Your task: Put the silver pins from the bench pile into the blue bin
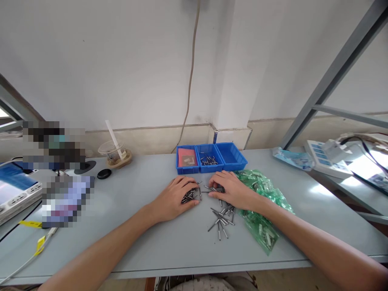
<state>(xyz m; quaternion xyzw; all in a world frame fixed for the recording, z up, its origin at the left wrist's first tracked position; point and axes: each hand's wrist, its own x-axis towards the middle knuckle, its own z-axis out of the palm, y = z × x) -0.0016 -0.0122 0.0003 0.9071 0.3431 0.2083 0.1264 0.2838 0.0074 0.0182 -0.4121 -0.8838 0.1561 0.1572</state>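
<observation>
My left hand (173, 199) rests on the grey table, its fingers and thumb curled round a heap of thin metal pins (189, 196). Facing it, my right hand (232, 190) is cupped over more of these pins, partly hidden under its fingers. Just below the right hand, a loose pile of pins (222, 218) lies in a jumble. A small gap with a few stray pins separates the two hands. Beside and under my right forearm lies a green plastic bag (260, 222) with light-coloured pieces visible inside.
Behind the hands stand three joined blue bins: the left bin (178, 165) holds a pink sheet, the middle bin (209, 169) pins, the right bin (232, 155) nothing visible. A cup with a straw (112, 149) stands back left. Power strips (21, 202) and cables lie at the sides.
</observation>
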